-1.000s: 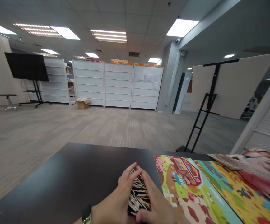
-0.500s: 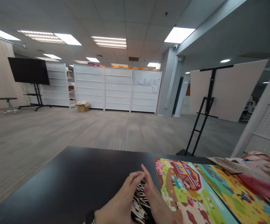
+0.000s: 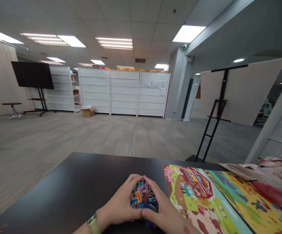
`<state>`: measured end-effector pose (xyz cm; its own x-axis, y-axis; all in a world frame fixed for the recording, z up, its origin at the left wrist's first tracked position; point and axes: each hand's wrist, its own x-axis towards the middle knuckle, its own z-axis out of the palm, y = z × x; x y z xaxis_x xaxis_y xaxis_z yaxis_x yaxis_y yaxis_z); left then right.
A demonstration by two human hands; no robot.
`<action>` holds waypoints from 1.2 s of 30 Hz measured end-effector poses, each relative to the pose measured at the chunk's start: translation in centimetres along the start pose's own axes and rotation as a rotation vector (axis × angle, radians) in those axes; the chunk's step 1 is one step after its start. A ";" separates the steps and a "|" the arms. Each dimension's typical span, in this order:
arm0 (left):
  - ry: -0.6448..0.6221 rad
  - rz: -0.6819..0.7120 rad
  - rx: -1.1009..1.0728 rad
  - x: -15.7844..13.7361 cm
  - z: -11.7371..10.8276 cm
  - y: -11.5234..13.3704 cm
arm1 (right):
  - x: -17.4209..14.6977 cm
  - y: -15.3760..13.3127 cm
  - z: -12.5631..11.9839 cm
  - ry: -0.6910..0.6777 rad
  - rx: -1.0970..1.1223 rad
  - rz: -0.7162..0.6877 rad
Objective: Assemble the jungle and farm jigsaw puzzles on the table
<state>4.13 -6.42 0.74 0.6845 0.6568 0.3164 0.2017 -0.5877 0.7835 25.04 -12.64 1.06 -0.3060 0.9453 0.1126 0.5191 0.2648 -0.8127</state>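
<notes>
A heap of colourful jigsaw puzzle pieces [image 3: 143,197] is gathered between my two hands, low in the middle of the head view. My left hand [image 3: 121,202] curves round the heap's left side, and my right hand [image 3: 164,208] closes round its right side. Fingertips meet at the far side of the pieces, and the thumbs touch at the near side. Whether the heap rests on the black table [image 3: 87,182] cannot be made out. To the right of my right hand lies a farm picture board [image 3: 192,191] with a cow, pigs and a red barn.
A yellow and blue picture board [image 3: 250,198] lies right of the farm one, with folded cloth [image 3: 272,175] beyond. Past the table stand a black easel [image 3: 211,126], white shelves [image 3: 123,94], a cardboard box [image 3: 88,112], a screen on a stand [image 3: 32,74] and a stool [image 3: 11,104].
My hands have turned and spread round the puzzle pieces, with thumbs now meeting in front. Colourful faces of the pieces show where patterned edges showed before. The view has shifted slightly.
</notes>
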 end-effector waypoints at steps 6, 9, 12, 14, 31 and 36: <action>-0.120 -0.067 0.156 -1.2 -3.5 -2.2 | -0.5 1.3 -2.1 0.068 -0.194 0.006; -0.106 -0.081 0.215 -1.5 -4.7 -2.6 | -0.7 1.2 -2.0 0.098 -0.236 0.036; -0.139 -0.061 0.274 -1.6 -4.8 -2.4 | -0.9 0.5 -1.6 -0.051 -0.286 0.070; -0.193 -0.057 0.323 -1.6 -4.5 -2.2 | -0.9 0.0 -1.5 -0.118 -0.339 0.069; 0.059 0.049 0.447 -1.1 -5.6 -0.7 | -0.3 1.3 -2.9 0.071 -0.469 0.059; 0.001 0.035 0.516 -2.0 -5.3 1.8 | -1.0 1.0 -3.1 0.065 -0.428 0.007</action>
<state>-0.55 -6.30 4.38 0.6966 0.6328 0.3380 0.4980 -0.7657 0.4071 28.31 -12.73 1.96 -0.2571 0.9539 0.1550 0.8097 0.3002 -0.5043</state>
